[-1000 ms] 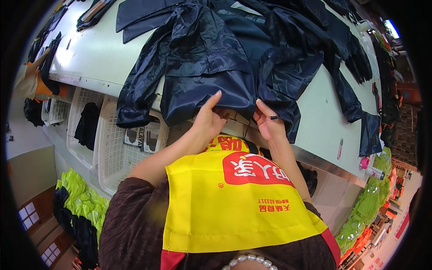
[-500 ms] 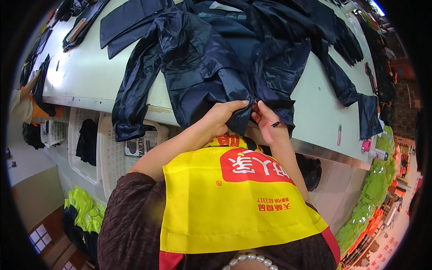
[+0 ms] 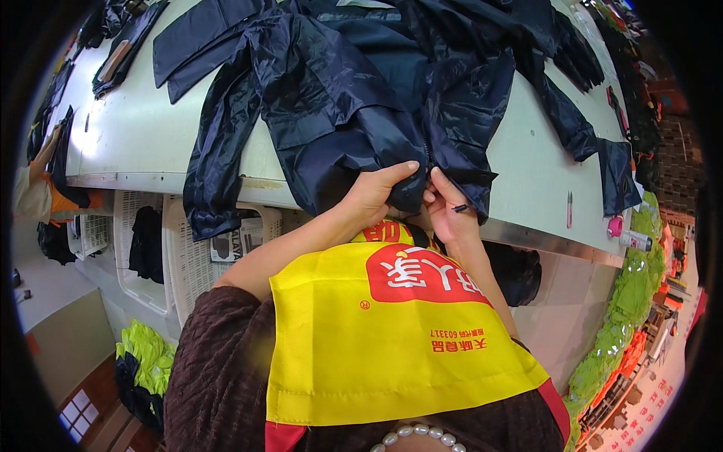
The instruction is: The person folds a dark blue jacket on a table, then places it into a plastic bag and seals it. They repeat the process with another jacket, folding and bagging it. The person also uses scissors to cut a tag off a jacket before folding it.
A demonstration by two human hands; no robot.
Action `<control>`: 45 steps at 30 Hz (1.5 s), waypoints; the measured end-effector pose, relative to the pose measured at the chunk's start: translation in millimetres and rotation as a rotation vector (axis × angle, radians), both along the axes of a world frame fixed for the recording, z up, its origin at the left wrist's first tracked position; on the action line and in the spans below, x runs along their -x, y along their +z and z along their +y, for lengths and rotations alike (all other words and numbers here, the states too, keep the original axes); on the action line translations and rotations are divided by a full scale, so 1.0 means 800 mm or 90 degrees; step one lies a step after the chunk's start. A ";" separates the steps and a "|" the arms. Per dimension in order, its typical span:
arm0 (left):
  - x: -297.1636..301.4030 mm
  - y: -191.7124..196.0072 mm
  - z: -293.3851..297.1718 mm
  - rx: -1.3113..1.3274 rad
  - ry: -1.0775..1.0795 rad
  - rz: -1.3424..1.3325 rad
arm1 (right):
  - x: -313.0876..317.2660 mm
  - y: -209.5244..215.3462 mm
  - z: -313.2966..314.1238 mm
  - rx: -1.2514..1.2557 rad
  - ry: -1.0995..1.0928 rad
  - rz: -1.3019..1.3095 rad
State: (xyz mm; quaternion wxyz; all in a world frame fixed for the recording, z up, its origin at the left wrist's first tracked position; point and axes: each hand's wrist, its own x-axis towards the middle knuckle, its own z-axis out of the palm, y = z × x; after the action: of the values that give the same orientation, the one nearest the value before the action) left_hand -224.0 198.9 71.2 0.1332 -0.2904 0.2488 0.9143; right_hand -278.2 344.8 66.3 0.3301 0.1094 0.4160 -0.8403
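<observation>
Since the earlier frame your left hand [image 3: 374, 197] has closed over the jacket [image 3: 361, 98] hem at the table [image 3: 143, 143] edge, beside your right hand [image 3: 449, 211], which pinches the zipper base, zipper running straight away from both hands up the table.

My left hand [image 3: 374, 197] covers the jacket hem [image 3: 407, 197]; what the fingers pinch there I cannot tell. Small dark item in my right hand [image 3: 450, 215]: too small to identify. Jacket [image 3: 354, 98] collar cut off at top edge. Crate [image 3: 199, 260] contents half hidden under the table edge [image 3: 151, 181].
</observation>
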 end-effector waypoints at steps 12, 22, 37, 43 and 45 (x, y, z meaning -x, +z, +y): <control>-0.004 0.011 0.014 0.210 0.017 -0.002 | -0.002 -0.005 0.001 -0.011 -0.036 -0.015; -0.009 0.005 0.015 0.158 -0.008 0.040 | 0.009 -0.007 0.007 0.013 0.069 -0.184; -0.010 -0.004 0.014 0.124 0.047 0.013 | 0.029 0.083 0.015 -0.746 0.370 1.153; -0.015 -0.011 0.013 0.218 0.025 0.010 | 0.055 0.063 -0.003 -0.662 0.359 1.307; -0.026 -0.013 0.018 0.462 -0.041 0.051 | 0.076 0.043 -0.022 -0.684 0.290 1.369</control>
State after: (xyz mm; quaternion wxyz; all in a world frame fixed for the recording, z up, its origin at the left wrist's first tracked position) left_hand -203.0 213.1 60.8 0.0407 -0.2746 0.5709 0.7727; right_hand -339.3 327.1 100.3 -0.1295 -0.5937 0.7805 -0.1469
